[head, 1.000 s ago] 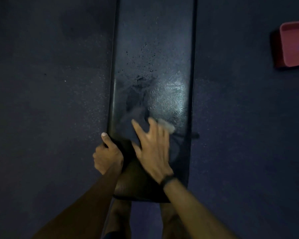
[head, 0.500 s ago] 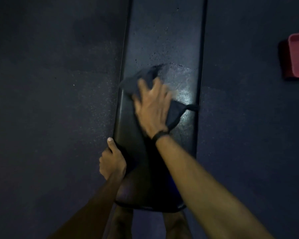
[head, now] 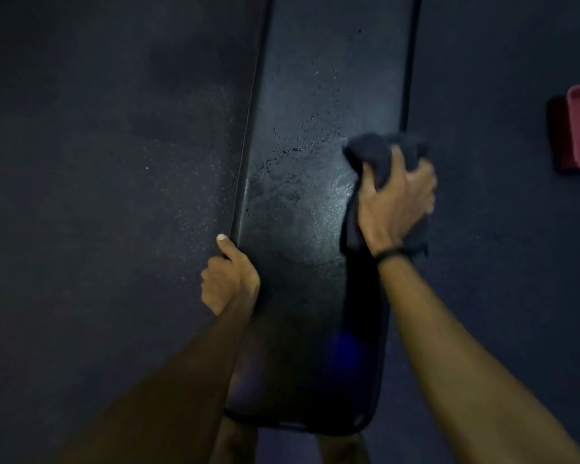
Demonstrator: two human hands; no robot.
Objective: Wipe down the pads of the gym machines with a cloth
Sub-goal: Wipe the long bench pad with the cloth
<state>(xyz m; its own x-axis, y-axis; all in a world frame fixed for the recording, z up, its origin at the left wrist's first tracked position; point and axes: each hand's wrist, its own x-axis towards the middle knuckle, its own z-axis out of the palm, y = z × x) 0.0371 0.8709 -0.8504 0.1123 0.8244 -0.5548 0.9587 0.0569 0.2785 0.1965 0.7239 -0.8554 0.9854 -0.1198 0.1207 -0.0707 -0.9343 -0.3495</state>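
right grip [head: 397, 199] clutches cloth [head: 370, 155] | pad [head: 302, 202] right edge

The pad [head: 302, 229] lies open between left hand [head: 230, 284] gripping one edge and right hand [head: 395, 199] at the other.

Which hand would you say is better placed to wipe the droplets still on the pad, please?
The right hand: it already grips the cloth at the pad's right edge, beside the droplets. The left hand holds the left edge.
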